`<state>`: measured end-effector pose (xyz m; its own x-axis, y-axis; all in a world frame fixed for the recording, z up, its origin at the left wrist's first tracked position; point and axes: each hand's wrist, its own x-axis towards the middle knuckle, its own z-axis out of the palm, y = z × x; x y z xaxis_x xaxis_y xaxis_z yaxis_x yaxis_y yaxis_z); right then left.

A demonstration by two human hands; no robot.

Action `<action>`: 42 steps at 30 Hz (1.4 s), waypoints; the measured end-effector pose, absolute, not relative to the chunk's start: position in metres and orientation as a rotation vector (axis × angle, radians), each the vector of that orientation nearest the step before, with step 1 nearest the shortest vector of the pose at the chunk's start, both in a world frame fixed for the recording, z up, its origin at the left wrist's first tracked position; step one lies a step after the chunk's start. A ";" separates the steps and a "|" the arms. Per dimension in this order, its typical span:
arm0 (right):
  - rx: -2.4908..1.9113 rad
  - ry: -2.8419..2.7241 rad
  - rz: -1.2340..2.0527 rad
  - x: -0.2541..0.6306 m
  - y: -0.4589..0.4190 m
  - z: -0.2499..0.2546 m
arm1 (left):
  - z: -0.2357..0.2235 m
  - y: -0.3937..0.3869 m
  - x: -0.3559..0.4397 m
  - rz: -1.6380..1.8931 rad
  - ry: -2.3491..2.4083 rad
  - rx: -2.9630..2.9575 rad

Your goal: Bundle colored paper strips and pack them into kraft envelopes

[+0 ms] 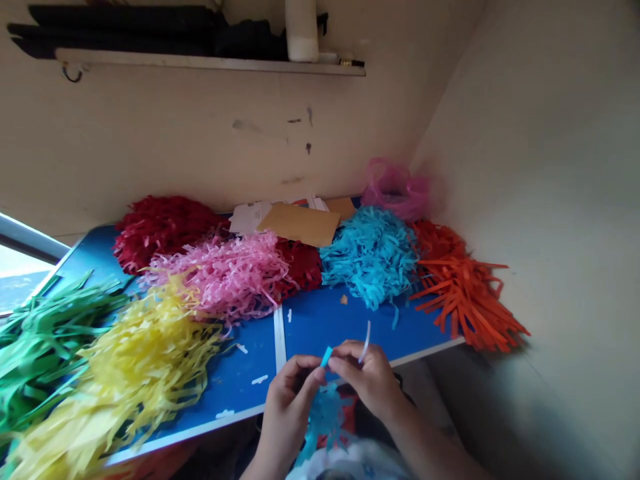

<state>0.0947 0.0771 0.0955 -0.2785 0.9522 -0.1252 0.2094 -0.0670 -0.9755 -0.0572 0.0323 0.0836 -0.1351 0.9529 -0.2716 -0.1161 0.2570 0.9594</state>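
Beside the blue table [345,323], the left hand [287,403] and the right hand [373,383] pinch a blue strip [327,357]. The right fingers also hold a white stick [367,337]

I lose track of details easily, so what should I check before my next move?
1. Blue strip pinched in left hand: ok.
2. White strip held: ok, it sticks up from the right hand.
3. Blue fringe below the hands untangled: cannot tell, it is blurred.
4. Orange bundle wholly on the table: not ok, strands overhang the edge.
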 end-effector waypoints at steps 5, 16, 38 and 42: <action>-1.311 -1.544 1.287 0.095 0.076 0.094 | 0.078 0.031 -0.056 1.165 1.402 1.006; -1.311 -1.606 1.177 0.099 0.074 0.091 | 0.074 0.037 -0.053 1.253 1.516 1.343; -1.330 -1.714 1.360 0.107 0.073 0.077 | 0.069 0.048 -0.067 1.057 1.167 0.417; -1.249 -1.754 1.522 0.106 0.064 0.088 | 0.069 0.048 -0.065 1.048 1.011 0.276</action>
<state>0.1060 0.0639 0.0880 -0.4548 0.8698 -0.1914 0.3120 -0.0456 -0.9490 -0.0652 0.0481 0.0688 0.1200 0.8201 -0.5595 -0.5885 0.5127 0.6251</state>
